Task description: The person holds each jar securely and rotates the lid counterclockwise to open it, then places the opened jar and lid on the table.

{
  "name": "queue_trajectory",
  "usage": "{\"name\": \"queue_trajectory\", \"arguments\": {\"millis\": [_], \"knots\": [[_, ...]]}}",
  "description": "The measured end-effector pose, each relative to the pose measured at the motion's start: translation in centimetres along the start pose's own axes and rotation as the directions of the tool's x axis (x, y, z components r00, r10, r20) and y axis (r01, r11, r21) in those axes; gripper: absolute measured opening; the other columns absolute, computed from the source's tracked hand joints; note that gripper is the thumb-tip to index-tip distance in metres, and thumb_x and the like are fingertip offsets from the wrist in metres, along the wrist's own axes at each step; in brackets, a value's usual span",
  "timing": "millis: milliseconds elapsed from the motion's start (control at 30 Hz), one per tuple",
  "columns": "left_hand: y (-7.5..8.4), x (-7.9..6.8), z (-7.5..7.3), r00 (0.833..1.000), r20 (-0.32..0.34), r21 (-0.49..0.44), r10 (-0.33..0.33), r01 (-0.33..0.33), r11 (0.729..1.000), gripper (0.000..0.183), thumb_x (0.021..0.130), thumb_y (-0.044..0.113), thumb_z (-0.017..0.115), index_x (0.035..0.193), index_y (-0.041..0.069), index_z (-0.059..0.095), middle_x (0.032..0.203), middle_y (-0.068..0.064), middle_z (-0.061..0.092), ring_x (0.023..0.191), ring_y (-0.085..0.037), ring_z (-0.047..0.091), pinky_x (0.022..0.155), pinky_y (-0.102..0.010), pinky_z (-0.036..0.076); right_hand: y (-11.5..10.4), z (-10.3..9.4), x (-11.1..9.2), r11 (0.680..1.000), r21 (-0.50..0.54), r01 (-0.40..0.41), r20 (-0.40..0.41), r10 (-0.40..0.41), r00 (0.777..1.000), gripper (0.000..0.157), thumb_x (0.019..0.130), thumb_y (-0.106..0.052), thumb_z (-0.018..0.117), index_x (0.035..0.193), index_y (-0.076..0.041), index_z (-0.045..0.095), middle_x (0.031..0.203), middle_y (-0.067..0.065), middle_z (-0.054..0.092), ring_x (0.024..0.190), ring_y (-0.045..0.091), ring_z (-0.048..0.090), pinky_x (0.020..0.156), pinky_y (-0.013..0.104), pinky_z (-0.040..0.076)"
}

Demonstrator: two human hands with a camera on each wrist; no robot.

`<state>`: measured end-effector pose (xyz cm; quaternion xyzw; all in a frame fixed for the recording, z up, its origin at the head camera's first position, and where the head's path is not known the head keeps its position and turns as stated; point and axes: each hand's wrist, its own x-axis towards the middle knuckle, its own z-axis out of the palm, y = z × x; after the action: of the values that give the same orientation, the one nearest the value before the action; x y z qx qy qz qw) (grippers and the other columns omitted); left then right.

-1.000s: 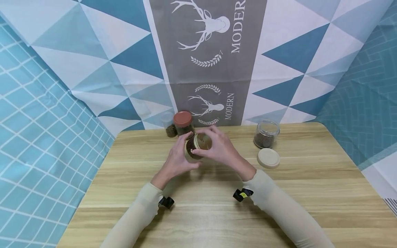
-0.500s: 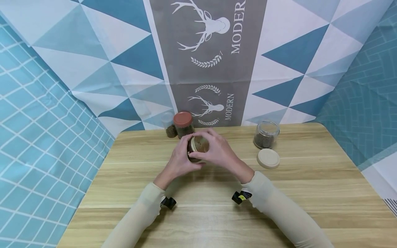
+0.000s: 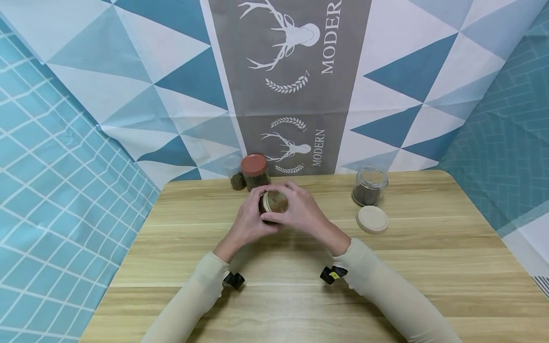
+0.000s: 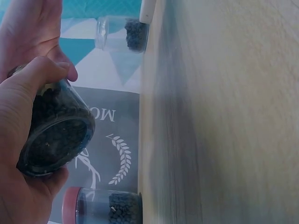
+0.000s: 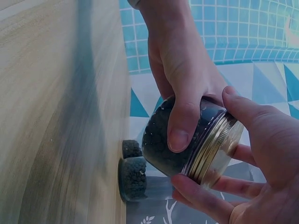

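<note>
Tilted in the air over the table is a glass jar (image 5: 161, 135) of dark granules with a gold metal lid (image 5: 217, 149). My left hand (image 3: 246, 221) grips its body, the thumb lying along the glass in the right wrist view. On the lid side, my right hand (image 3: 302, 209) holds the lid's rim between thumb and fingers. The left wrist view shows the base of the jar (image 4: 58, 137) facing the camera. Whether the lid's thread is tight cannot be told.
Behind the hands stand a red-lidded jar (image 3: 254, 166) and a smaller clear container (image 3: 234, 175), both with dark contents. To the right, a lidless glass jar (image 3: 369, 188) stands behind a cream lid (image 3: 372, 219) on the wooden table (image 3: 283, 305). Printed cloth hangs behind.
The hands have drawn closer together around the jar, the right moving slightly left onto the lid. The left hand has closed in more around the body. The standing jars stay put.
</note>
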<state>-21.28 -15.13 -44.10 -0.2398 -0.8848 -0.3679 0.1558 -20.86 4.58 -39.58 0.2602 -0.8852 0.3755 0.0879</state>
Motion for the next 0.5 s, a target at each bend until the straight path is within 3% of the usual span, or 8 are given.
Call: {"name": "queue_trajectory", "arguments": {"millis": [267, 500], "knots": [[-0.16, -0.12, -0.12, 1.000, 0.018, 0.052, 0.013, -0.014, 0.999, 0.091, 0.069, 0.022, 0.102, 0.145, -0.007, 0.061, 0.124, -0.023, 0.072, 0.111, -0.041, 0.073, 0.097, -0.059, 0.064, 0.06, 0.19, 0.02, 1.000, -0.009, 0.013, 0.005, -0.013, 1.000, 0.068, 0.086, -0.044, 0.098, 0.145, -0.021, 0.075, 0.141, 0.009, 0.073, 0.121, 0.034, 0.076, 0.102, 0.056, 0.062], [0.05, -0.17, -0.14, 1.000, 0.025, 0.047, -0.002, 0.000, 0.999, 0.091, 0.069, 0.021, 0.101, 0.146, -0.006, 0.061, 0.122, -0.021, 0.072, 0.109, -0.039, 0.073, 0.096, -0.059, 0.064, 0.13, 0.20, 0.00, 1.000, -0.010, 0.010, 0.003, -0.010, 1.000, 0.067, 0.086, -0.045, 0.098, 0.145, -0.023, 0.075, 0.140, 0.008, 0.074, 0.121, 0.034, 0.077, 0.102, 0.058, 0.061]]}}
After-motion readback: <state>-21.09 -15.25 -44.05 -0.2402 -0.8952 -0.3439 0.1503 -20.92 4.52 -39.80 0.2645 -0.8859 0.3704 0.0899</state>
